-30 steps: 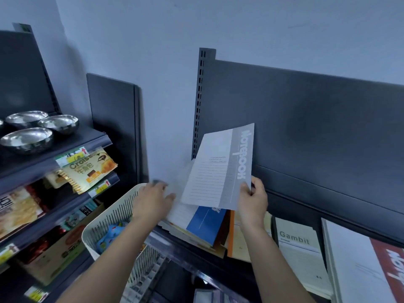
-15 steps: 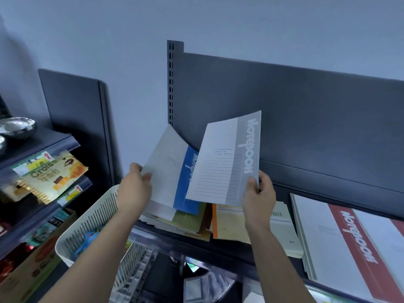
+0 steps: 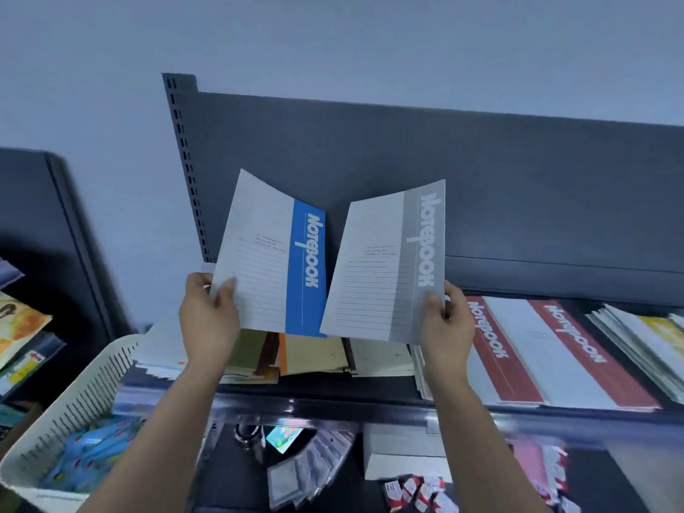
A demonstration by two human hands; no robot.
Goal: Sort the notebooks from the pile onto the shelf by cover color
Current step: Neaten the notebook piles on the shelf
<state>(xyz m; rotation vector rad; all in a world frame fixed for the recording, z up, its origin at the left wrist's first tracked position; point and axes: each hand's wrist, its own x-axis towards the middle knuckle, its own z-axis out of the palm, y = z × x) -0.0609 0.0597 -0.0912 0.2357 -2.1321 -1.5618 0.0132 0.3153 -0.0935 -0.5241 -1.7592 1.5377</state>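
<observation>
Beneath the grips, passage is blocked by the pile (image 3: 314, 355); rightward, by red notebooks (image 3: 514, 368); open air is left above.

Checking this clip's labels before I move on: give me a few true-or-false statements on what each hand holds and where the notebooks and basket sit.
1. The left hand holds the blue-striped notebook. True.
2. The right hand holds a green notebook. False: it holds the grey-striped notebook.
3. Red-striped notebooks lie flat on the shelf, right of the right hand. True.
4. The white basket sits at the far right. False: it is at lower left, beside the left arm.
</observation>
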